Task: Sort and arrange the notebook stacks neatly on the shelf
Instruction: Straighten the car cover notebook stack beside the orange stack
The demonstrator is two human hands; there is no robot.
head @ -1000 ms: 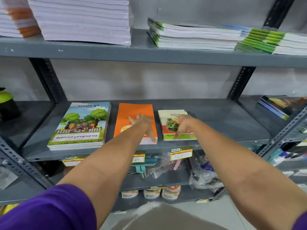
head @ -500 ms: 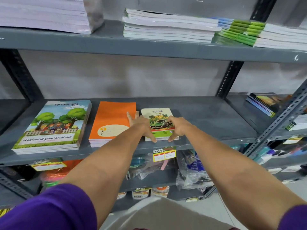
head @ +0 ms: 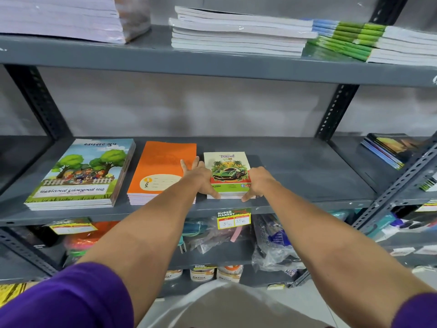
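Note:
Three notebook stacks lie side by side on the middle grey shelf (head: 307, 176). A large stack with a tree picture (head: 80, 174) is on the left, an orange stack (head: 160, 166) in the middle, a small stack with a green car cover (head: 227, 166) on the right. My left hand (head: 201, 178) presses flat against the small stack's left side, thumb on its front edge. Against the stack's right side rests my right hand (head: 257, 181), thumb on the front edge too. Together both hands squeeze the stack between them.
The shelf right of the small stack is bare grey metal. White notebook piles (head: 236, 31) and green-spined ones (head: 350, 39) fill the upper shelf. Dark notebooks (head: 387, 147) lie on the neighbouring rack at right. Bagged goods (head: 272, 245) and a price tag (head: 234, 220) sit below.
My left hand slid off the orange stack to the small stack's left side. My right hand moved to its right side. The view shifted right and closer.

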